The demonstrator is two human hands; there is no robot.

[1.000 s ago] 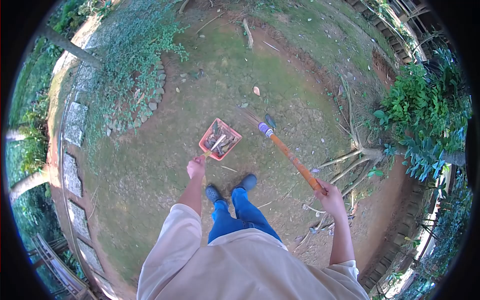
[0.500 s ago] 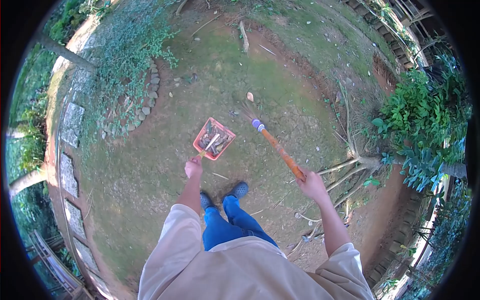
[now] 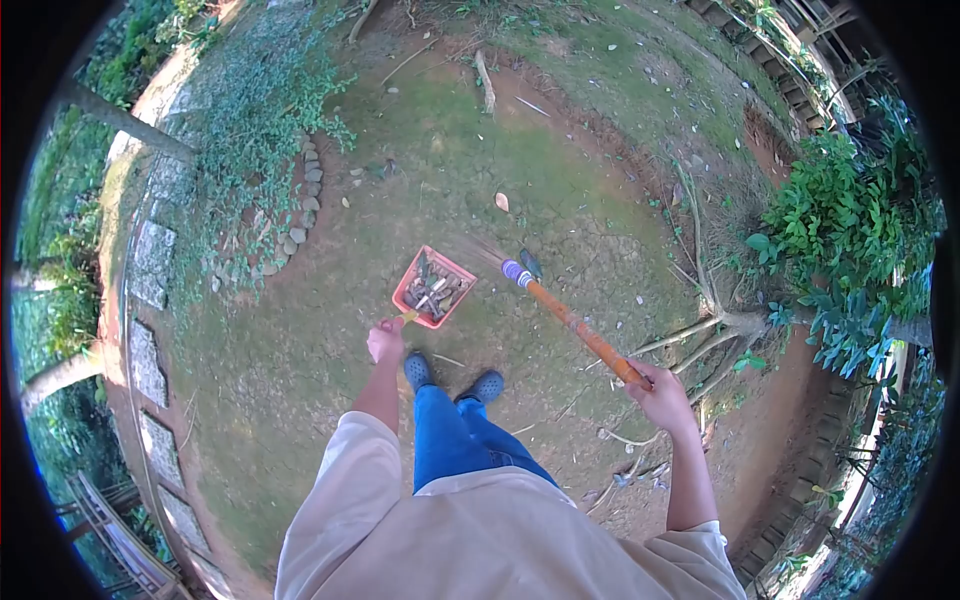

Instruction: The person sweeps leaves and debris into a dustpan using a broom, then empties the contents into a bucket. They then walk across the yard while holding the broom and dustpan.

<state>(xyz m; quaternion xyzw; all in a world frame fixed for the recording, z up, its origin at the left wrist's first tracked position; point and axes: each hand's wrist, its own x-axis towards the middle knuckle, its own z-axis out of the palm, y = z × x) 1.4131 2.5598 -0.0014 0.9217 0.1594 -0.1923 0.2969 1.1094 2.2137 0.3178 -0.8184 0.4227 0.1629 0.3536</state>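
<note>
My left hand (image 3: 385, 341) is wrapped round the short yellowish handle of an orange-pink dustpan (image 3: 403, 290). Dry leaves and bits of twig (image 3: 437, 290) lie inside the pan. In my right hand (image 3: 663, 397) is a stick broom (image 3: 575, 325) with an orange handle and a purple-and-white binding. Its thin bristles (image 3: 482, 250), blurred, point toward the pan's upper right side. A pale dry leaf (image 3: 502, 202) lies on the ground beyond the bristles. One dark leaf (image 3: 531, 263) rests just right of the binding.
My blue clogs (image 3: 486, 386) stand on mossy ground below the dustpan. Exposed roots (image 3: 700, 340) spread at the right beside a leafy shrub (image 3: 830, 215). A stone-edged bed (image 3: 310, 190) lies upper left, and stone slabs (image 3: 152, 262) line the left side.
The broom's bristles have swung left and down toward the dustpan, and my right hand has shifted right and down. The dark leaf now shows beside the binding. My left foot has moved forward.
</note>
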